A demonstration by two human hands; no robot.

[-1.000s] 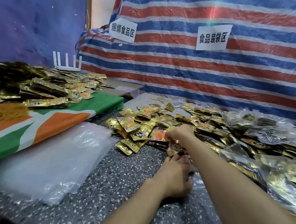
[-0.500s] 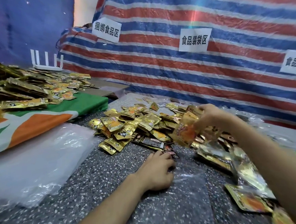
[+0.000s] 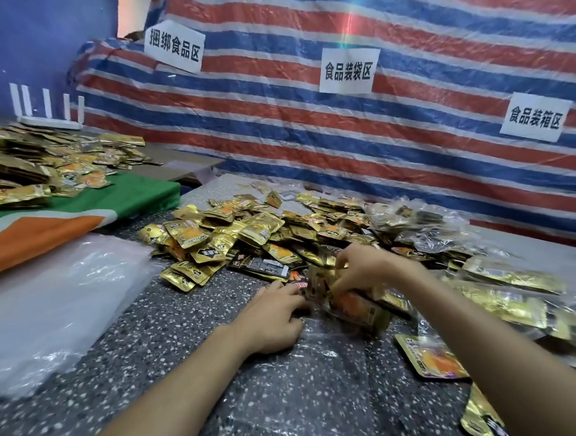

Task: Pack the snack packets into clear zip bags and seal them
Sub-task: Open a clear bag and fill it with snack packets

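Note:
A clear zip bag lies flat on the speckled table in front of me. My left hand grips its mouth edge with curled fingers. My right hand pinches gold and orange snack packets at the bag's mouth, partly inside the clear film. A big heap of loose gold packets lies just beyond both hands.
A stack of empty clear bags lies at the left. Filled clear bags pile up at the right, with loose packets near my right forearm. A green and orange cloth carries more packets at far left. A striped tarp hangs behind.
My right hand came back from the pile on the right with packets and lowered them to the bag's mouth. My left hand stayed on the bag.

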